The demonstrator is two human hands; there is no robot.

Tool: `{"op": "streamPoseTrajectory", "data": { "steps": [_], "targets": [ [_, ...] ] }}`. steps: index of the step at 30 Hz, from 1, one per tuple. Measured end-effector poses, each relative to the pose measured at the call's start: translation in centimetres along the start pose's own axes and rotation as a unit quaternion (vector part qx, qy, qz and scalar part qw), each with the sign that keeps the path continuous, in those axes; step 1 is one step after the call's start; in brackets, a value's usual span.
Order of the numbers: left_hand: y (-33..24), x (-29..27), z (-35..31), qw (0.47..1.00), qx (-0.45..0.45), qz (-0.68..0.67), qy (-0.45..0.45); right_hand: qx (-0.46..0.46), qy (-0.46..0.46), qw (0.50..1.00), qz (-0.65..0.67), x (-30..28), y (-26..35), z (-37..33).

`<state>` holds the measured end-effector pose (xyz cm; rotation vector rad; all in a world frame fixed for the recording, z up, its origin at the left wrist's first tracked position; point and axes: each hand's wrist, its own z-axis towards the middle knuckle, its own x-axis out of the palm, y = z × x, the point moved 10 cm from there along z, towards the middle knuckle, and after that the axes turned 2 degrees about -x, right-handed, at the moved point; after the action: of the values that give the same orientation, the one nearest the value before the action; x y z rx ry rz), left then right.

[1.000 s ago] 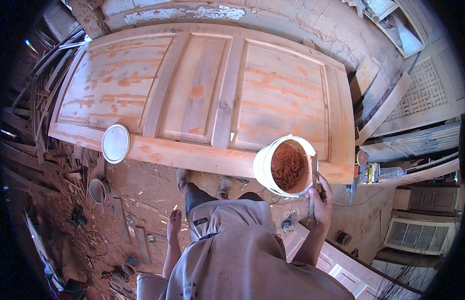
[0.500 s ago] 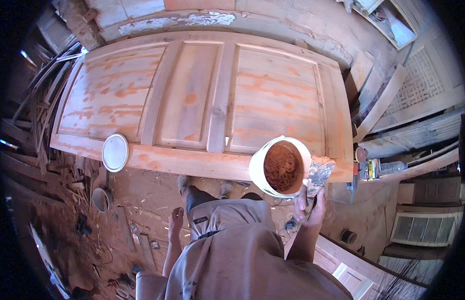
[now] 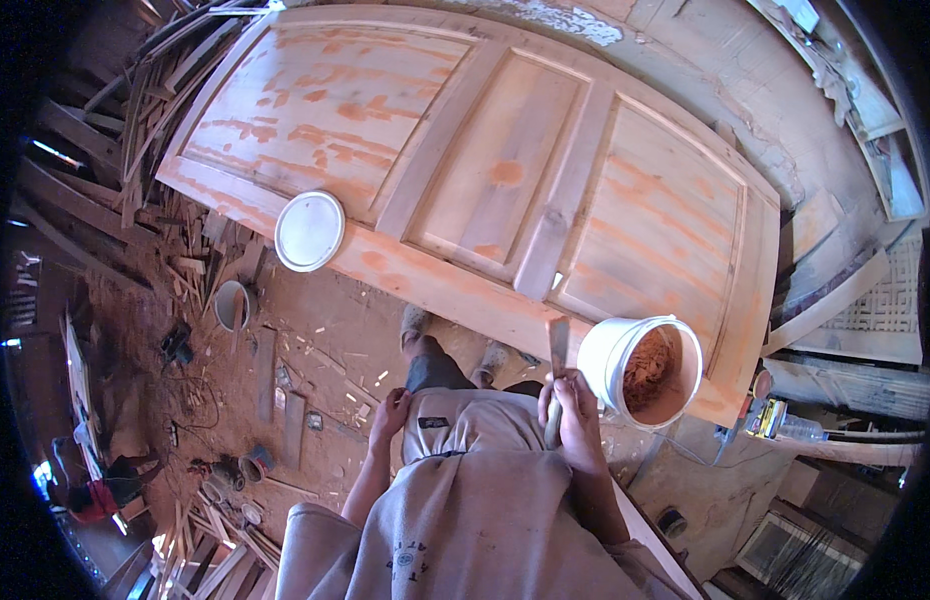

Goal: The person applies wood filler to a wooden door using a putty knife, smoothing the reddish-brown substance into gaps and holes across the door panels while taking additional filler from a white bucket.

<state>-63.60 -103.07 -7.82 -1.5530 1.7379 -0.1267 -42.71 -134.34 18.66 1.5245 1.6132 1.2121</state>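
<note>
My right hand (image 3: 575, 412) grips a putty knife (image 3: 558, 345) by its handle, with the narrow-looking blade pointing up, away from me. Just right of the blade, a white bucket (image 3: 607, 365) of reddish-brown filler (image 3: 650, 375) stands at the near edge of a wooden panelled door (image 3: 455, 288). Orange filler streaks and patches mark the door's panels. My left hand (image 3: 390, 412) hangs beside my shirt hem, fingers curled, and nothing shows in it. A round white lid (image 3: 310, 231) lies on the door's near edge, left of centre.
Scrap wood strips (image 3: 150, 130) are heaped at the left. On the dusty floor stand an open bucket (image 3: 233, 305) and a dark power tool (image 3: 177, 343) with a cord. A bottle and small boxes (image 3: 770, 417) sit right of the door. A lattice panel (image 3: 875, 310) leans at the far right.
My view has turned, so the door looks tilted. The putty knife has moved from the bucket's right side to its left, its blade now seen nearly edge-on. My left hand is closer to my shirt.
</note>
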Motion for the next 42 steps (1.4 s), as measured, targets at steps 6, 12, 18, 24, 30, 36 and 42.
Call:
{"op": "streamPoseTrajectory", "data": {
  "steps": [6,12,18,24,30,36,42],
  "targets": [
    [1.1,-3.7,0.6,1.0,-0.001,-0.013,0.015,-0.171,-0.107,0.898,-0.39,1.2,2.5,4.3],
    [0.6,-10.1,4.5,1.0,-0.017,0.019,0.011,-0.116,-0.156,0.911,-0.363,3.8,1.3,6.9],
    [-3.3,-17.9,10.8,0.999,0.02,-0.026,-0.034,-0.043,-0.186,0.918,-0.348,7.5,-0.1,8.6],
    [-5.5,-24.0,18.3,0.995,0.092,-0.015,-0.022,-0.131,-0.198,0.858,-0.456,12.1,1.2,10.2],
    [-3.7,-27.1,21.8,0.995,0.096,-0.016,-0.027,-0.116,-0.179,0.868,-0.449,13.9,-2.0,11.0],
    [-2.3,-25.6,20.3,0.998,0.049,0.034,0.006,-0.061,-0.178,0.929,-0.318,14.2,-4.4,11.4],
    [-2.1,-24.4,19.2,0.999,0.053,0.001,-0.008,-0.076,-0.167,0.942,-0.28,15.5,-3.3,12.1]
  ]
}}
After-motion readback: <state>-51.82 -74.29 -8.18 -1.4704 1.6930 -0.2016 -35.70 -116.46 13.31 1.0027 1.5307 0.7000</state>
